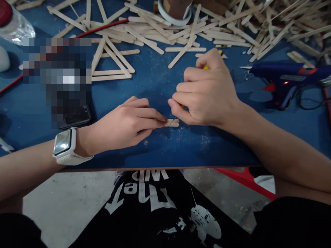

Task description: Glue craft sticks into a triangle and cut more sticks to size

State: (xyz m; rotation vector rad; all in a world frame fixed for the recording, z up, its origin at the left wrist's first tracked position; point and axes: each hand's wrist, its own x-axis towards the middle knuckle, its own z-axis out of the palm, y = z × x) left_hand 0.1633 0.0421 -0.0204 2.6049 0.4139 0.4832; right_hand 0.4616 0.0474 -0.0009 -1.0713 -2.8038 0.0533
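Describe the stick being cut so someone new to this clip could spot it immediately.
On the blue table, near its front edge, the left hand pins a short wooden craft stick flat while the right hand works a yellow-handled blade at it. Unlike the sticks piled along the far edge, it lies alone between the fingertips.

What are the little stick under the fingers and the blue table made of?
The stick pinned by the left hand looks like pale, unpainted wood, matte like the craft sticks piled behind. The right hand holds a yellow-handled tool to it. The table has a blue, matte painted top, dusted with shavings; its brown edge suggests board.
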